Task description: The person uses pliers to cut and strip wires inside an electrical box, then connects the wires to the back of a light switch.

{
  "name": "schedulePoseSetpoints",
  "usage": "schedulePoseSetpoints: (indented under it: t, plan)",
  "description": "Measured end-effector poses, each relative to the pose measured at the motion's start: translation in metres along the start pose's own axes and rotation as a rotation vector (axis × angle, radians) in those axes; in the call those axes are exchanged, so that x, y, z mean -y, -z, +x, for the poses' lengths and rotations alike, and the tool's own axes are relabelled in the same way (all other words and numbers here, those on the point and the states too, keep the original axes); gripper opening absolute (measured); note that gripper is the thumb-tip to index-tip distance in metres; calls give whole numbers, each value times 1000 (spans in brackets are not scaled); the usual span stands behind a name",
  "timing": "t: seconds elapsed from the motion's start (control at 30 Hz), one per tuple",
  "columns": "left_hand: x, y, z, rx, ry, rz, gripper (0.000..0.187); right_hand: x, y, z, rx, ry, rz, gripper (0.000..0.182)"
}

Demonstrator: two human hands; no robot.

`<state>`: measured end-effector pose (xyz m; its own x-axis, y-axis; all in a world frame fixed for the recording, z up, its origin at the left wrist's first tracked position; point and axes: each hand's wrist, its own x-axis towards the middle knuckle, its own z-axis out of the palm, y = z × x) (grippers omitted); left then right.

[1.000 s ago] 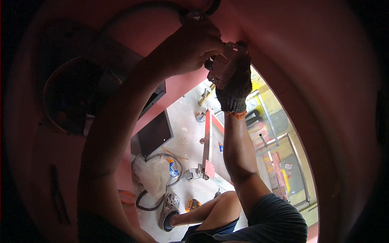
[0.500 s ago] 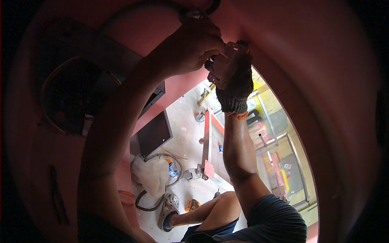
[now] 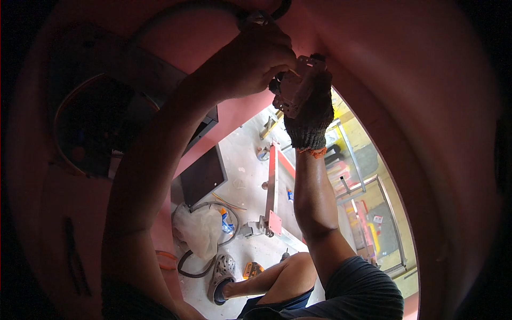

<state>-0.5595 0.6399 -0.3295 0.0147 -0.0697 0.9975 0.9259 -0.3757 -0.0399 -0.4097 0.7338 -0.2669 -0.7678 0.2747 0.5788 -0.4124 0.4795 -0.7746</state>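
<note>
My left hand (image 3: 261,61), bare and in shadow, is bent at the top centre with its fingers drawn together against a perforated metal plate. What those fingers pinch is too dark to make out. My right hand (image 3: 312,114) wears a dark knitted glove with an orange cuff edge. It is closed around the metal plate (image 3: 295,90), which is tilted and has small holes and slots. A shiny metal fitting (image 3: 258,20) on a dark hose shows just above my left hand.
Pink curved walls (image 3: 448,133) surround both arms. Through the opening show a black panel (image 3: 202,176), a red-and-white frame (image 3: 273,186), a plastic bag (image 3: 197,232), a coiled hose (image 3: 194,274) and a yellow-black tool (image 3: 253,270). Wires (image 3: 80,90) hang at left.
</note>
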Motion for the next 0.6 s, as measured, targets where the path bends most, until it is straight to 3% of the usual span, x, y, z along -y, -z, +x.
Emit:
schedulePoseSetpoints:
  t: [0.1, 0.17, 0.2, 0.27, 0.3, 0.37, 0.47, 0.6]
  plan:
    - [0, 1, 0, 0, -3, 20, 16, -1, -1, 1, 48, 87, -197, 39]
    - [-1, 1, 0, 23, 1, 34, 16, 2, -8, -3, -32, 423, -1168, 43]
    - [-1, 0, -1, 3, -7, 41, 15, 6, -12, -3, -31, 422, -1169, 43]
    - [-1, -2, -1, -16, -15, 49, 14, 14, -20, -2, 20, 897, -1833, 42]
    - [-1, -3, -1, -17, -17, 74, 14, 12, -17, 1, 20, 897, -1833, 42]
    - [1, -5, -2, -17, -19, 97, 14, 5, -6, 9, 32, 689, -1571, 43]
    - [5, -10, -4, -70, 4, 3, 11, -6, 12, 17, 11, 515, -1467, 46]
    - [6, -16, -5, -144, -48, 18, 7, -11, 7, 14, -76, 584, -1195, 50]
